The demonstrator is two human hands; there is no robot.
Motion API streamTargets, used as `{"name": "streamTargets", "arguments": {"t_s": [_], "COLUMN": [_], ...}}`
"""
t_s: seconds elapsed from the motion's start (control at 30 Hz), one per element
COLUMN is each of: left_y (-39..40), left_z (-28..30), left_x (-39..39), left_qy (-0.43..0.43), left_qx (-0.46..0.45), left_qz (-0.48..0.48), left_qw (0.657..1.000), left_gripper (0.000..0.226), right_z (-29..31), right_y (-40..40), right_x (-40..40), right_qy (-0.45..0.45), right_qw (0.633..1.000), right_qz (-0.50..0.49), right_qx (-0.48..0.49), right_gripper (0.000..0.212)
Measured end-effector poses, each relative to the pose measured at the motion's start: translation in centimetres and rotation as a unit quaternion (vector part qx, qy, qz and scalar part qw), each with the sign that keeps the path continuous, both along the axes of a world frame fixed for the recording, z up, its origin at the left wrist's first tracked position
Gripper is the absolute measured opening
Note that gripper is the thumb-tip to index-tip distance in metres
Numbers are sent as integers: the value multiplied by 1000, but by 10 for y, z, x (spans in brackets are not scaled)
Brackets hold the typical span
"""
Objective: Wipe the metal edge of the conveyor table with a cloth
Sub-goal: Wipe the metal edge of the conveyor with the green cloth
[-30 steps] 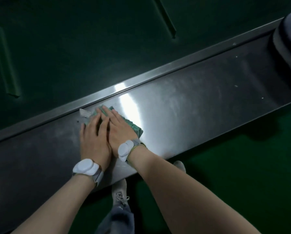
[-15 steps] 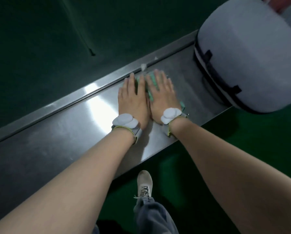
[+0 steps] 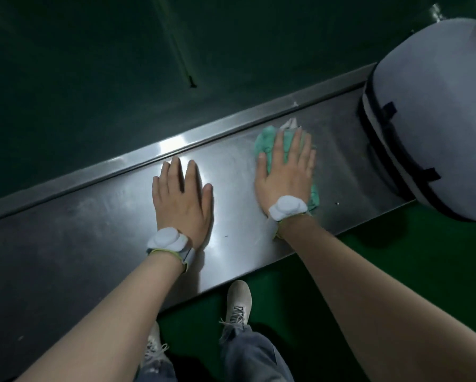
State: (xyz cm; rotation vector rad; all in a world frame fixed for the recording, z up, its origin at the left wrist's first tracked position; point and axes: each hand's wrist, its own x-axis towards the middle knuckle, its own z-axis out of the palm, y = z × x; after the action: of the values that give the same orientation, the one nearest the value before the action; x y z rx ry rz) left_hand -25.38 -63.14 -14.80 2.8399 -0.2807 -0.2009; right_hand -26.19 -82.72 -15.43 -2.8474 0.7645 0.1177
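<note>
The metal edge (image 3: 93,232) of the conveyor table runs as a wide steel strip from lower left to upper right. A teal cloth (image 3: 268,144) lies flat on it toward the right. My right hand (image 3: 285,177) presses palm-down on the cloth with its fingers spread, and cloth shows past the fingertips and beside the wrist. My left hand (image 3: 183,199) rests flat on the bare steel a hand's width left of the cloth, fingers apart, holding nothing.
A large grey padded case (image 3: 435,111) with black straps sits on the strip's right end, close to the cloth. The dark green conveyor belt (image 3: 93,78) lies beyond a raised steel lip (image 3: 231,119). Below the strip are green floor (image 3: 369,257) and my shoes (image 3: 238,304).
Both hands had been pressed side by side on the cloth as it slid right along the strip. Now my left hand is off the cloth, flat on the steel to its left.
</note>
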Motion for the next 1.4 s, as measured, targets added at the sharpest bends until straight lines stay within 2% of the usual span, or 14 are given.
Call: {"name": "streamTargets", "arguments": {"t_s": [0.17, 0.3, 0.4, 0.53, 0.67, 0.77, 0.97, 1.17, 1.3, 1.4], "left_y": [59, 99, 128, 163, 197, 222, 320, 438, 495, 514], "left_z": [3, 6, 8, 11, 13, 17, 20, 23, 24, 24], "left_x": [-17, -25, -30, -36, -48, -56, -64, -78, -87, -92], "left_qy": [-14, -19, -20, -18, 0, 10, 28, 72, 74, 77], "left_qx": [11, 20, 35, 22, -5, -23, -29, 20, 36, 41], "left_qz": [10, -10, -20, 2, 11, 8, 35, 85, 151, 188], "left_qw": [1000, 1000, 999, 1000, 1000, 1000, 999, 994, 985, 978], "left_gripper": [48, 47, 47, 47, 50, 48, 42, 61, 65, 63], "right_z": [-2, -7, -7, 4, 10, 12, 9, 3, -3, -7], "right_y": [107, 98, 58, -7, -2, 49, 211, 418, 539, 572], "right_x": [1, -4, -8, -24, -37, -37, -42, -48, -63, -70], "right_qy": [-5, -3, 14, 24, 33, 38, 36, 14, 11, 30], "right_qw": [978, 951, 964, 993, 999, 996, 999, 989, 948, 920], "right_qz": [210, 307, 264, 119, -15, -82, -30, 147, 315, 389], "right_qx": [14, 22, 13, 18, 10, 6, -8, -3, 33, 40], "right_gripper": [69, 68, 69, 70, 68, 66, 67, 69, 70, 69]}}
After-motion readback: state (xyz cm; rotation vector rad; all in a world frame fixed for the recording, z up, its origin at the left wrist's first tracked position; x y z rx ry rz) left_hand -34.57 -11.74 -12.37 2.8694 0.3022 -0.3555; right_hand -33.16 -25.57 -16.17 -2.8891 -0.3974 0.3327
